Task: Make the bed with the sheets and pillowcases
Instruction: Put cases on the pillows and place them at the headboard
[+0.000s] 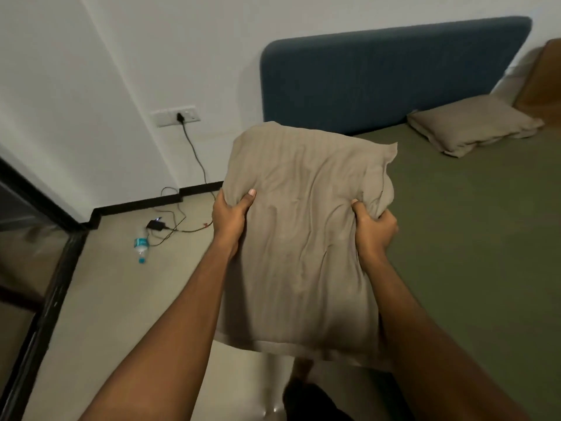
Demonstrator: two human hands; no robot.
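Both hands clamp the cased pillow (pixel 303 238) in the air, left hand (pixel 229 220) and right hand (pixel 372 228) gripping opposite side edges, its long axis pointing ahead toward the headboard (pixel 379 77), the vacant sheet (pixel 470 223) nearer the right hand.

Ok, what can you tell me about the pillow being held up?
The pillow is in a beige, softly wrinkled cloth case with faint stripes. It is held up in the air, over the edge of the bed. The left hand grips its left side and the right hand bunches the cloth on its right.
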